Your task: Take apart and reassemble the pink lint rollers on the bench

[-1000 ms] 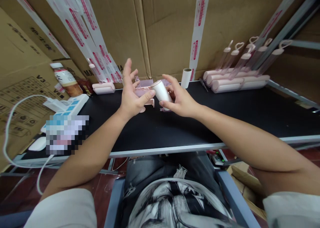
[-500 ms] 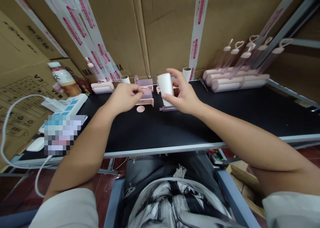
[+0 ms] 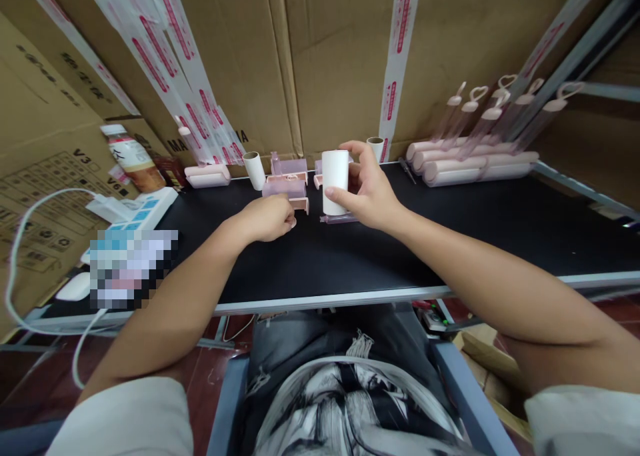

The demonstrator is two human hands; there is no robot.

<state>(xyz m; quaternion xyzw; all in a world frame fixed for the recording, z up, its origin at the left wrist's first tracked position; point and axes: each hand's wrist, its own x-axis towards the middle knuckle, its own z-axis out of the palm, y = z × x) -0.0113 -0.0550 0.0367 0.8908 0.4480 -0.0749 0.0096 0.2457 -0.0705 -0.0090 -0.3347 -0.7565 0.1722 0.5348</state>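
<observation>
From where I stand: the worktop's front edge is closest to the person, both hands well back from it, over the middle. Left hand palm down, fingers curled in, tips at a small pale disc, mostly hidden; can't tell if it's pinched or only touched. Right hand is closed round a white roll, thumb across the front, fingers behind, from the roll's right side.

Key relation: roll's long axis is near upright, lower end toward the worktop. Disc sits left of that lower end, roughly as far from the front edge, apart from it. Left hand is nearer the disc, right hand has the roll; the gap between them runs left to right.

A purple strip lies just below the roll, lengthwise along the front edge; contact unclear. Beyond the left hand, a purple-and-pink case. Farther, toward the back edge: a cardboard tube left of the case, another tube partly behind the right hand. Back right corner: a stack of pink cases. Behind all, cardboard.
</observation>
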